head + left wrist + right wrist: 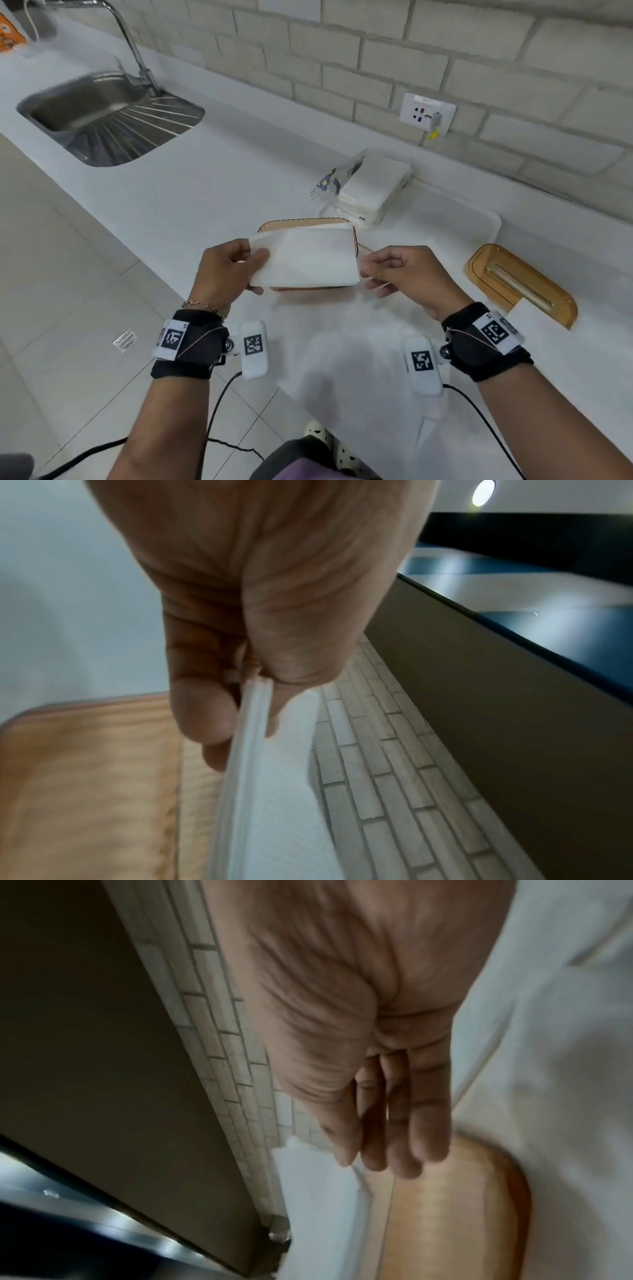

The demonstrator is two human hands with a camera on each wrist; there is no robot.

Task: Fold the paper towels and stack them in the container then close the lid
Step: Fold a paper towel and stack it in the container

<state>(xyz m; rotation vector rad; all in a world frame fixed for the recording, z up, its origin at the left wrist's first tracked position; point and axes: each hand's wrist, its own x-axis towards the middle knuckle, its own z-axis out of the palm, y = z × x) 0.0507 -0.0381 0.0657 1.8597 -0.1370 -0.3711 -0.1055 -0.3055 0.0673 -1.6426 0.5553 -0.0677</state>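
Note:
A folded white paper towel [305, 257] is held flat just above the open orange container [274, 224] on the white counter. My left hand [255, 265] pinches its left edge between thumb and fingers. My right hand [368, 274] pinches its right edge. In the left wrist view, the left hand [236, 696] grips the towel's layered edge [284, 791] over the container [85, 777]. The right wrist view shows the right hand [352, 1153] with thumb against fingers at the towel's corner [315, 1204], above the container [455, 1218]. The amber lid [520, 284] lies on the counter to the right.
An opened pack of paper towels [370, 188] sits behind the container on a white tray [479, 219]. A steel sink [102, 113] with a tap is far left. A wall socket [427, 113] is on the brick wall. The counter edge runs diagonally below my wrists.

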